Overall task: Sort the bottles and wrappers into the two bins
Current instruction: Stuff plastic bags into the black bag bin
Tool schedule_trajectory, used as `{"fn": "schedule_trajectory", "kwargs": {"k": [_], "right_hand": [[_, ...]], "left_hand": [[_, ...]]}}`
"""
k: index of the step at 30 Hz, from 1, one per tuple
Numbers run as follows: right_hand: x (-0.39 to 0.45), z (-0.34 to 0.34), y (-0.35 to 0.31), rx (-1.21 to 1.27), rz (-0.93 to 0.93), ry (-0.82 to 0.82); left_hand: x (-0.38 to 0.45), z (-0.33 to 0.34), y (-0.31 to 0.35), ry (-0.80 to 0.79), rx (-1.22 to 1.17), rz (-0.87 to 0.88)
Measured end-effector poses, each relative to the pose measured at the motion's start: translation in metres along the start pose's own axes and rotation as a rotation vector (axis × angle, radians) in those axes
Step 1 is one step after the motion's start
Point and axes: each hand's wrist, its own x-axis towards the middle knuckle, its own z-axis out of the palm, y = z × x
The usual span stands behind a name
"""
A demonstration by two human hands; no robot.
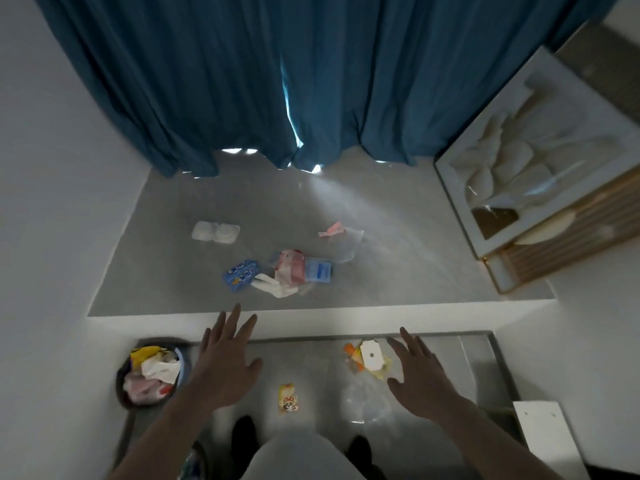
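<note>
My left hand (pixel 225 362) and my right hand (pixel 419 372) are both stretched forward, fingers spread, holding nothing. On the raised grey platform (pixel 398 271) lie a blue wrapper (pixel 239 274), a pink and white wrapper pile (pixel 291 271), a pale blue packet (pixel 319 270), a clear bag (pixel 343 244) with a pink scrap (pixel 331 229), and a white blister tray (pixel 215 232). On the lower floor are a small yellow packet (pixel 288 397), an orange and yellow wrapper with a white card (pixel 367 358), and crumpled clear plastic (pixel 367 403). A dark bin (pixel 121 386) at the left holds several wrappers.
Blue curtains (pixel 242 81) hang behind the platform. A framed white picture (pixel 540 150) leans at the right against a wooden slatted piece (pixel 561 247). A white board (pixel 547 441) stands at the lower right. A second bin's rim (pixel 197 459) shows by my left arm. White walls close in on both sides.
</note>
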Motion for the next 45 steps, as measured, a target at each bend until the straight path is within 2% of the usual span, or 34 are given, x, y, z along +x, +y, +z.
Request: {"fn": "schedule_trajectory", "kwargs": {"k": [7,16,24,30,35,40,45], "right_hand": [[-0.021,-0.008,0.079,0.027,0.080,-0.018],[-0.037,-0.004,0.105,0.040,0.132,-0.041],[-0.020,-0.026,0.135,0.031,0.105,-0.061],[0.016,-0.057,0.176,-0.028,-0.018,-0.105],[0.052,-0.082,0.240,-0.164,-0.166,-0.183],[0.086,-0.101,0.300,-0.323,-0.233,-0.292],[0.111,-0.092,0.303,-0.312,-0.280,-0.364]], "left_hand": [[-0.006,0.024,0.071,-0.102,0.055,0.002],[0.017,0.032,0.099,-0.170,0.141,0.091],[0.019,0.055,0.130,-0.224,0.095,0.063],[0.036,0.076,0.177,-0.195,0.050,-0.042],[0.049,0.117,0.235,-0.175,-0.051,-0.228],[0.045,0.154,0.296,-0.237,-0.154,-0.377],[0.018,0.176,0.325,-0.282,-0.236,-0.430]]}}
